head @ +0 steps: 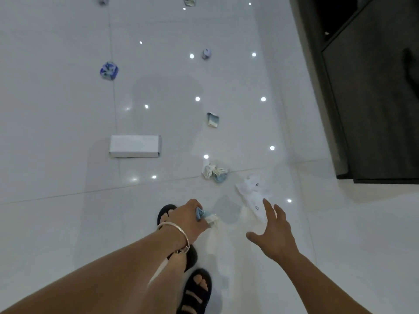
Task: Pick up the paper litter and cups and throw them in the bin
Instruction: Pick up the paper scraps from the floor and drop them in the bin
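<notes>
A crumpled white sheet point(251, 191) lies on the glossy tiled floor point(56, 132) at lower centre-right of the frame. The person's right hand point(274, 232) hovers just below it with fingers spread wide, holding nothing. The left hand point(188, 216), at lower centre with a bangle point(179, 232) on the wrist, is curled tight around a blue-and-white wad of paper point(207, 217). Something pale and blurred hangs beneath the wad, and it cannot be told what it is.

The clean-up looks to be at an early stage. One wad is in hand, but much is left to gather:
- a crumpled clump point(214, 173) just above the white sheet
- a folded scrap point(213, 120) at mid-frame
- a white box point(135, 146) left of centre
- a blue ball point(108, 70) at upper left
- a smaller ball point(206, 53) at upper centre
- two more pieces point(189, 1) at the top edge

No bin and no cups are in sight. A dark cabinet point(374, 109) fills the upper right.
</notes>
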Motion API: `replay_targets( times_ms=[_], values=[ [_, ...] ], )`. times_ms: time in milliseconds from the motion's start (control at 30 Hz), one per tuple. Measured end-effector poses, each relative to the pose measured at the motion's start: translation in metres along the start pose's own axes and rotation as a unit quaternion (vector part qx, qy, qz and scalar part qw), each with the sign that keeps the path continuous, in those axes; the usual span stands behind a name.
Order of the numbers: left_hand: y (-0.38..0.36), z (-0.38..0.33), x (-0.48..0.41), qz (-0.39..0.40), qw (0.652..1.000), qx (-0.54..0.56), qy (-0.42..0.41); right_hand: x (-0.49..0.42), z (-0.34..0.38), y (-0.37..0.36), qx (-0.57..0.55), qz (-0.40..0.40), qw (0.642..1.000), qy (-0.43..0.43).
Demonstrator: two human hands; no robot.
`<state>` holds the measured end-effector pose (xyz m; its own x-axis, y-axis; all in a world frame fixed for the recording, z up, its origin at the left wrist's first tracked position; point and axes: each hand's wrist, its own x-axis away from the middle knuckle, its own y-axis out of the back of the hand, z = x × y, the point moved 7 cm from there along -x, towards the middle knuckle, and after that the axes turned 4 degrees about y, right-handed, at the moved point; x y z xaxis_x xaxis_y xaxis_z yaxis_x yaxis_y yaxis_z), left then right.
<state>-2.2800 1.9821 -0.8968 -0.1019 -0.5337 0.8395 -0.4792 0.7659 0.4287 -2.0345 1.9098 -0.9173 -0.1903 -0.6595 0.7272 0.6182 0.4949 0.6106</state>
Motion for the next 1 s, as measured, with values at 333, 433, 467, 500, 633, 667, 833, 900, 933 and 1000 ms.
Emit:
replay_targets(
  times_ms=[333,433,467,500,633,667,833,900,933,1000],
  values=[
    [-0.056,0.010,-0.146,-0.023,1.000,0.016,0.004,-0.176,-0.075,-0.062,-0.017,-0.023,0.997,-0.075],
    [-0.078,0.021,-0.188,-0.047,0.998,0.036,0.019,-0.225,-0.093,-0.090,-0.009,-0.033,0.996,-0.081],
    [-0.086,0.025,-0.198,-0.048,0.998,0.035,0.020,-0.236,-0.095,-0.100,-0.010,-0.035,0.996,-0.080],
    [-0.094,0.027,-0.207,-0.044,0.998,0.030,0.020,-0.245,-0.097,-0.109,-0.008,-0.039,0.996,-0.079],
    [-0.111,0.038,-0.222,-0.033,0.999,0.027,0.023,-0.255,-0.097,-0.123,0.016,-0.122,0.992,-0.023],
    [-0.109,0.039,-0.221,-0.034,0.999,0.031,0.026,-0.254,-0.094,-0.122,0.009,-0.123,0.992,0.001],
    [-0.070,0.033,-0.178,-0.052,0.997,0.045,0.047,-0.211,-0.047,-0.100,-0.018,-0.028,0.991,0.127],
    [-0.044,0.025,-0.149,-0.061,0.995,0.056,0.052,-0.184,-0.018,-0.076,-0.030,-0.011,0.989,0.142],
    [-0.030,0.021,-0.133,-0.066,0.995,0.062,0.053,-0.170,-0.002,-0.065,-0.030,0.001,0.988,0.151],
    [-0.001,0.014,-0.099,-0.078,0.993,0.076,0.055,-0.143,0.034,-0.040,-0.012,0.015,0.984,0.177]
  ],
)
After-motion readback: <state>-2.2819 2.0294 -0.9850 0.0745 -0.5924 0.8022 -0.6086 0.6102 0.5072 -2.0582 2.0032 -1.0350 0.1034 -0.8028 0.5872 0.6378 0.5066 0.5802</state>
